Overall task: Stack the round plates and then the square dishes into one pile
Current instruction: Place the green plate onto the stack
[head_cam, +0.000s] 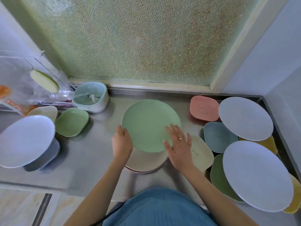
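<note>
A round green plate [146, 121] lies tilted over a beige round plate [143, 162] that sits on a pinkish one. My left hand [121, 142] grips the green plate's left rim. Fingers spread, my right hand [178, 147] rests on its right edge. White round plates lie at right [246, 118], lower right [257, 175] and left [24, 141]. Square dishes: pink [203, 107], blue [218, 137], cream [202, 152], dark green [218, 176], yellow [268, 142] at right; green [71, 122] and beige [45, 111] at left.
The steel counter [91, 154] ends at a frosted window [138, 43] behind. A pale strainer basket [91, 97] and a wire rack with a sponge [44, 81] stand at the back left. A wall [276, 62] closes the right side.
</note>
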{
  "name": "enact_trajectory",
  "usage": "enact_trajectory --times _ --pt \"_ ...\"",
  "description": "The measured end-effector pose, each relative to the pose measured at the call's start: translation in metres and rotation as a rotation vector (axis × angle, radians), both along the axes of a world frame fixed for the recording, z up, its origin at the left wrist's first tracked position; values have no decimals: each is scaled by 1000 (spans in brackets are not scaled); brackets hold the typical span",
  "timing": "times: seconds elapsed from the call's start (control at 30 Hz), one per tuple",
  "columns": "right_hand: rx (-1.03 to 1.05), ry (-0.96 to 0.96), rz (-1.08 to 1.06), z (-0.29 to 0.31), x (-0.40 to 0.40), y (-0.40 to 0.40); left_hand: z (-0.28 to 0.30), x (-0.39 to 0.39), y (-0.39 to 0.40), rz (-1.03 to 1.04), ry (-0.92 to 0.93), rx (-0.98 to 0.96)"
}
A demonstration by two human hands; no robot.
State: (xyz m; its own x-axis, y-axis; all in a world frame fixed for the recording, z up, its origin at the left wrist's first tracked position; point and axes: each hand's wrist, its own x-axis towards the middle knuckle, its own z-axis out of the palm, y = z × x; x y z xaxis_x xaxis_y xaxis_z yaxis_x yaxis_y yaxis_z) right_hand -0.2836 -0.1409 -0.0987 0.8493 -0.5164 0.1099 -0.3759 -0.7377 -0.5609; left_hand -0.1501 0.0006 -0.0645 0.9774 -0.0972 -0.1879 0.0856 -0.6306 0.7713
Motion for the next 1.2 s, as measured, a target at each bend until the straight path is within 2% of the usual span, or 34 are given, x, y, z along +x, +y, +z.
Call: enact_trajectory --times 0.13,0.23,0.37,0.5,0.7,0.93,1.2 --pt "319 70 -176 -18 9 -1 -8 3 22 -95 44 20" --pt "418 103 -186 -20 11 9 -15 -2 35 -168 31 66" --pt "398 118 -193 -22 16 15 -22 -4 49 -187 -12 275" --pt "365 200 -171 -28 18 25 -24 4 63 -215 41 423" --pt "311 196 -142 -31 18 31 -31 7 61 -230 95 385" --pt "340 173 -154 -37 24 33 -36 8 65 -219 132 371" --pt "351 181 15 -41 67 81 -40 32 125 -62 148 439"
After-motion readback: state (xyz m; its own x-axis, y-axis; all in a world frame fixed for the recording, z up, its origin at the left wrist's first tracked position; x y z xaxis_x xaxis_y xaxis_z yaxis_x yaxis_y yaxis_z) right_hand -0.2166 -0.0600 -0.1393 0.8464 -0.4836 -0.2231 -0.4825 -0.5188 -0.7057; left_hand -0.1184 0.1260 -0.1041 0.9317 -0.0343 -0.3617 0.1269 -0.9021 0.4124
